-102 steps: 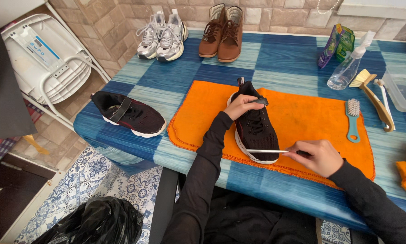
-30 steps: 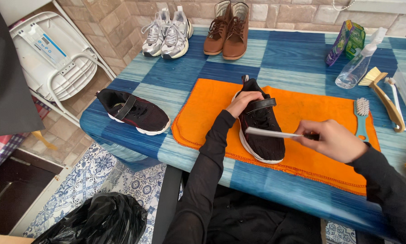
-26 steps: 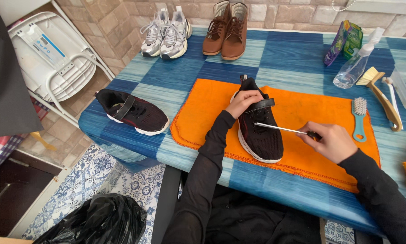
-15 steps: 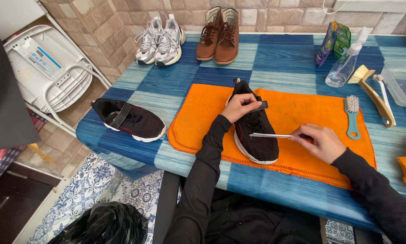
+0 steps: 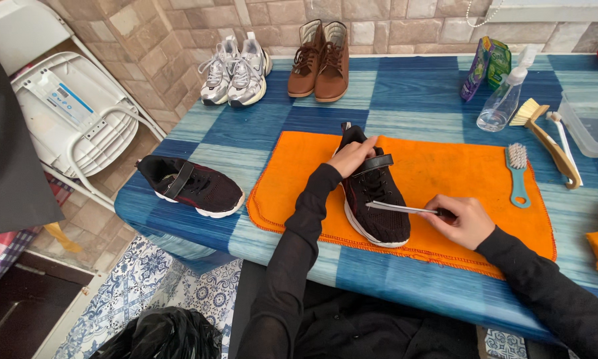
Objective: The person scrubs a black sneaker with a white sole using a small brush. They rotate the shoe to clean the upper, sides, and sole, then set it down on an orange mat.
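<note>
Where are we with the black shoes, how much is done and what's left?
Done: nothing clearly finished; I can't judge cleanliness. In hand: the left hand steadies one black shoe on the orange cloth, while the right hand works a thin brush across its upper. Left: the other black shoe lies off the cloth, untouched, and the teal brush and spray bottle lie aside.

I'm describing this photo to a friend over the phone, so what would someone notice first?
First, the bright orange cloth mat on the blue checked table, where the left hand steadies a black mesh sneaker with a strap and the right hand holds a thin white-bristled brush over its toe. Its black twin sneaker sits off the mat at the left edge, with silver-white trainers and brown ankle boots by the wall.
</note>
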